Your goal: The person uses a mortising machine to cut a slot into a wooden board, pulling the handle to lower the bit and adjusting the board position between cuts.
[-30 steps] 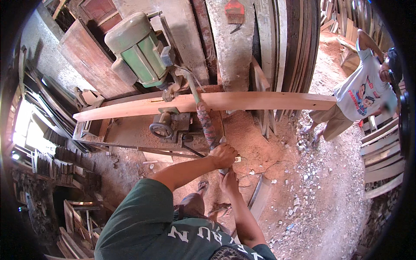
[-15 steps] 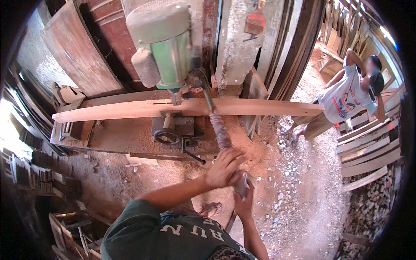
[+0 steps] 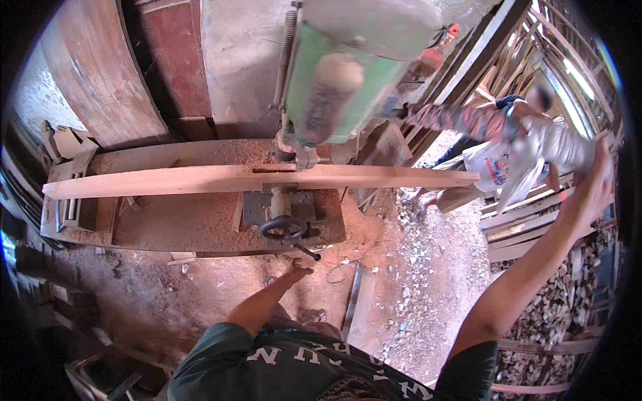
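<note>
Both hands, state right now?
Left hand: looks open, nothing seen in it, near the black lever.
Right hand: closed, holding the wrapped handle by its grey end.

Brown worktable [image 3: 174, 230] — scattered sawdust [image 3: 257, 150], handwheel clamp [image 3: 304, 208] near right end, wood pieces [image 3: 85, 216] at left

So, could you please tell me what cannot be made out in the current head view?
Green motor: its top is cut off by the head view's upper edge.
Right hand: finger detail is lost to blur near the head view's right rim.
Co-worker: partly hidden in the head view by the lever's grey end.
Slot in the wooden beam: its depth is lost in shadow in the head view.
</note>
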Demonstrator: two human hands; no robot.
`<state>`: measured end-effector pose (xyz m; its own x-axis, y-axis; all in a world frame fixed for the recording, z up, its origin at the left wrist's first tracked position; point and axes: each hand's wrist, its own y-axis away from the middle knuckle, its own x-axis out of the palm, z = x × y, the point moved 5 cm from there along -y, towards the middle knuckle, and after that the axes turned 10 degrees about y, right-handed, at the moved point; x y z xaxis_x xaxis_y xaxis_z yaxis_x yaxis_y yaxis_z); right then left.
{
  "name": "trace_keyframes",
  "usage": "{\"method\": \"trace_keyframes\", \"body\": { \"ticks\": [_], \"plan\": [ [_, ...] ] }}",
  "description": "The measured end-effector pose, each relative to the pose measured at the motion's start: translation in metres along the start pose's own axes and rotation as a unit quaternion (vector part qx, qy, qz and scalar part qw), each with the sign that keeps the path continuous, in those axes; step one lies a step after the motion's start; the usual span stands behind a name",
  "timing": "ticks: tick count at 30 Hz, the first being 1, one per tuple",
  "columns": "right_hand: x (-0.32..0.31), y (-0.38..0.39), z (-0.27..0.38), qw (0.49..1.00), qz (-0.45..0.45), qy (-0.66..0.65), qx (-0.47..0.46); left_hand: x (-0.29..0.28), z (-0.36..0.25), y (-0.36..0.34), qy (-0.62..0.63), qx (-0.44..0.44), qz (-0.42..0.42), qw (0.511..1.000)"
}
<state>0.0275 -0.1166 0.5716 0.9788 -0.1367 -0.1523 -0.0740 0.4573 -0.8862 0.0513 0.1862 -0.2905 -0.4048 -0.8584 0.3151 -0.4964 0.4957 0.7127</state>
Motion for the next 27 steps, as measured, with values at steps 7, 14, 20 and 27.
{"method": "trace_keyframes", "body": {
  "ticks": [7, 14, 20, 27],
  "plan": [
    [0.136, -0.156, 0.006, 0.984, 0.162, -0.074, 0.002, 0.043, -0.018, -0.021, 0.133, -0.05, 0.109, 0.984],
    [0.204, -0.153, 0.035, 0.952, 0.22, -0.157, 0.14, 0.052, -0.026, -0.033, 0.162, -0.075, 0.066, 0.982],
    [0.217, -0.161, 0.041, 0.941, 0.27, -0.156, 0.133, -0.006, -0.022, -0.018, -0.019, 0.131, -0.094, 0.987],
    [0.207, -0.176, 0.021, 0.951, 0.227, -0.179, 0.112, -0.093, -0.076, 0.069, -0.328, 0.165, -0.163, 0.916]
  ]
}}
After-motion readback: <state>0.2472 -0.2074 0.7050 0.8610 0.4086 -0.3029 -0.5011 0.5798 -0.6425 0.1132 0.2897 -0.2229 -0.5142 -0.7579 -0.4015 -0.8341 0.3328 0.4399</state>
